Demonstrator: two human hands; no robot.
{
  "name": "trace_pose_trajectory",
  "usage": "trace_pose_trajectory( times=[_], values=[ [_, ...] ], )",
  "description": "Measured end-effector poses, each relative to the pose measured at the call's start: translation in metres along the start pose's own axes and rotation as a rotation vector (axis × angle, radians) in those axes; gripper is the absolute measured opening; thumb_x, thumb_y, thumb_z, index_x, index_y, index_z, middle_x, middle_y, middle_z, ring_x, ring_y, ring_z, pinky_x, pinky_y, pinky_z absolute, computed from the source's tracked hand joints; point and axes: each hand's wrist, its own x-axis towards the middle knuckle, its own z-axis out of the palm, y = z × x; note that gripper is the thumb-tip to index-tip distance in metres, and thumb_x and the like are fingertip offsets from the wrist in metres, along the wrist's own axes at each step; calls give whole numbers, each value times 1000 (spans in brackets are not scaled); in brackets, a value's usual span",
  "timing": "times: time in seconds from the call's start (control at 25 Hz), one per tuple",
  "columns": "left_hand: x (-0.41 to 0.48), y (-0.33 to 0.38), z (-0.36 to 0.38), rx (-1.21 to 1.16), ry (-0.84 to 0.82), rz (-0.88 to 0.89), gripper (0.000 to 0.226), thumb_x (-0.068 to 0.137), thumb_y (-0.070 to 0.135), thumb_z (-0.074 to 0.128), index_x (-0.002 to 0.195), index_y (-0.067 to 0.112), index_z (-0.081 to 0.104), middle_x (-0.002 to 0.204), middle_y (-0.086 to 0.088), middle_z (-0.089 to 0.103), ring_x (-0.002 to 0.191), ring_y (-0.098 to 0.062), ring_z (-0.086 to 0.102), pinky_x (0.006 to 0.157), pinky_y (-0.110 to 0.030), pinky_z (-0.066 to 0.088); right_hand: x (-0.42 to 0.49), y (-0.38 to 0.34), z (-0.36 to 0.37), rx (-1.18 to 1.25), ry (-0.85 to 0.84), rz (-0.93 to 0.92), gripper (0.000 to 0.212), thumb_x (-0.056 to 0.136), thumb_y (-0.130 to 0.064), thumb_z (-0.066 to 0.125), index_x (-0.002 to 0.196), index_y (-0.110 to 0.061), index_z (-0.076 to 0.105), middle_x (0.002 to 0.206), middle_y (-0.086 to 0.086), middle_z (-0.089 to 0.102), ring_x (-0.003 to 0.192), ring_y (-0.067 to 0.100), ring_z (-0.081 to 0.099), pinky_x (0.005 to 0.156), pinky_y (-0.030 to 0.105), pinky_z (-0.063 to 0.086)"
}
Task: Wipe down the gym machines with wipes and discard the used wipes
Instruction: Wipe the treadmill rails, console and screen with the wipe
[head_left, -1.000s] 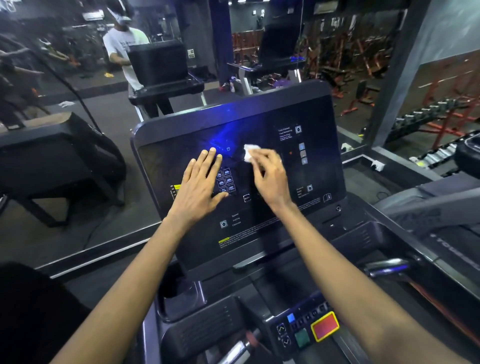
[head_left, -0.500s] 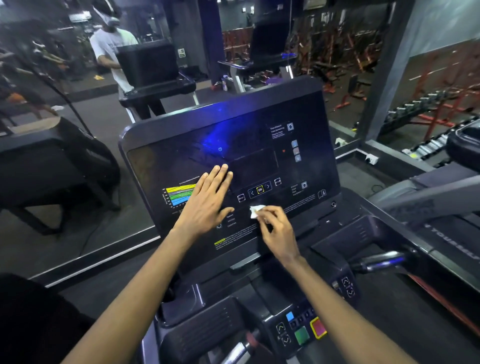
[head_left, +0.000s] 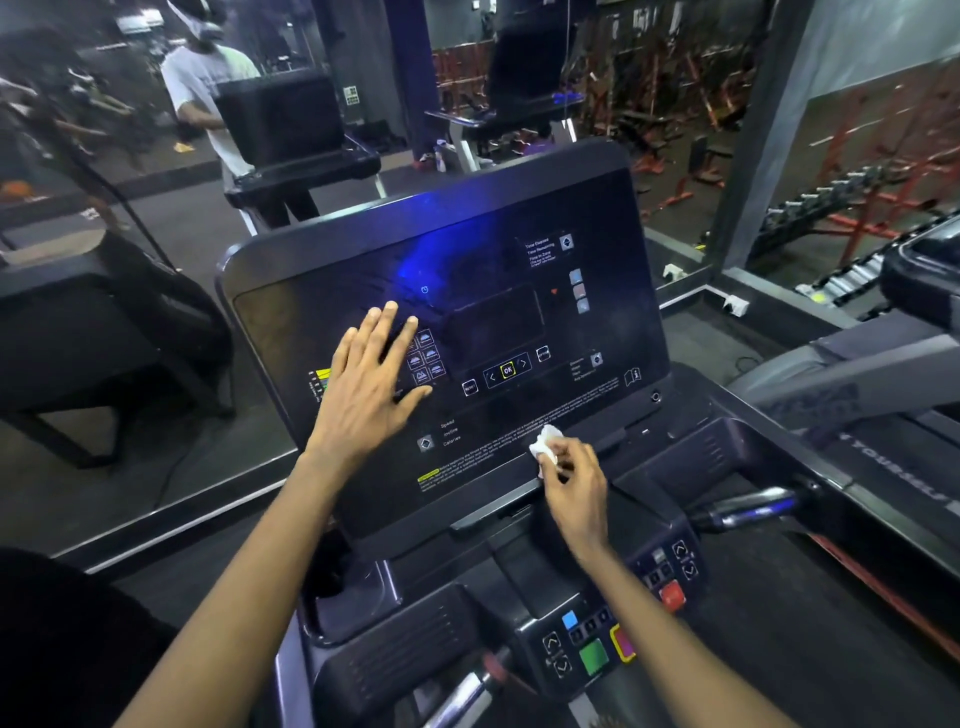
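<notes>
Machine: we see a treadmill console (head_left: 498, 244) \- a dark, tilted panel with lit icons, an OK key (head_left: 507, 370) near its middle and a strip of small print across its lower part.
Left hand: the left hand (head_left: 363, 395) lies flat on the left half of the panel, fingers straight and slightly spread. Its grip is released and holds nothing.
Right hand: the right hand (head_left: 574, 493) is at the panel's lower edge, right of centre. Its grip is closed on the wipe, which it pinches between thumb and fingertips.
Wipe: the small, white, crumpled wipe (head_left: 544, 446) sticks out above the fingers and lies against the panel, over the strip of print \- just above the ledge under the screen.
Below the panel: we find a control pad with a green key (head_left: 594, 656) and a blue key (head_left: 570, 619), a red key (head_left: 671, 595) further right, and a cup holder (head_left: 348, 597) on the left.
Right side: a handlebar (head_left: 748, 512) juts out, with a blue glint on it.
Background: a mirror (head_left: 130, 218) behind the console shows a person in a white shirt (head_left: 208, 88) at a treadmill. A dumbbell rack (head_left: 841, 202) stands far right.
</notes>
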Motion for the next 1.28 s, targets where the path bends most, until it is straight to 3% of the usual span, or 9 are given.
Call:
trace_pose_trajectory(
  times=[0.16,0.36,0.52,0.68,0.84,0.92,1.04,1.2,1.28],
  values=[
    [-4,-12,-8,-11,28,-118,85,86,52,66,154,19,28,164,-9,14,151,-28,13,120,-45,12,12,-37,16,27,-167,-252,10,92,-13,69,101,-17,70,99,-9,60,83,7,62,73,30,54],
    [-18,-26,-18,-20,56,-233,90,85,51,67,156,17,22,164,-12,10,151,-30,11,120,-47,14,82,-79,28,93,25,-260,15,92,-11,68,106,-12,73,100,-2,60,84,13,62,73,35,55],
    [-26,-29,-20,-21,76,-286,88,87,51,66,156,18,23,164,-11,11,151,-29,9,120,-47,13,110,-116,44,-75,-79,-698,29,94,-1,59,121,-5,69,116,9,62,106,23,58,93,29,51],
    [-39,-32,-21,-60,121,-387,89,88,52,65,156,16,21,164,-10,9,152,-27,7,120,-45,10,152,-138,45,-103,10,-662,36,96,0,52,131,-3,61,133,12,59,125,23,53,108,29,43],
    [-48,-27,-14,-95,132,-429,90,89,48,65,157,14,16,165,-8,6,152,-25,4,121,-44,10,135,-133,52,-291,-283,-937,53,103,-16,46,152,1,32,161,14,28,151,24,21,123,39,21],
    [-50,-24,-12,-103,138,-447,91,90,48,64,157,12,14,165,-8,5,152,-24,2,121,-44,9,141,-135,48,-398,-345,-946,60,105,-26,41,156,-4,19,165,10,16,154,21,8,124,40,15],
    [-57,-20,-8,-128,161,-497,94,90,47,65,157,8,12,165,-9,5,152,-23,2,122,-42,7,144,-150,52,-426,-332,-804,66,105,-34,37,158,-5,11,166,10,6,154,19,-1,125,39,9],
    [-70,-10,0,-207,200,-596,95,90,46,64,157,7,9,165,-8,3,152,-19,0,122,-38,5,146,-152,54,-522,-384,-973,70,105,-43,37,159,-8,9,167,7,5,154,18,-1,125,40,12],
    [-77,-5,4,-249,208,-640,93,92,46,62,157,8,8,165,-6,2,152,-18,1,122,-38,7,158,-165,56,-507,-361,-934,70,105,-44,36,159,-8,8,167,7,5,154,18,-1,125,40,12]
  ],
)
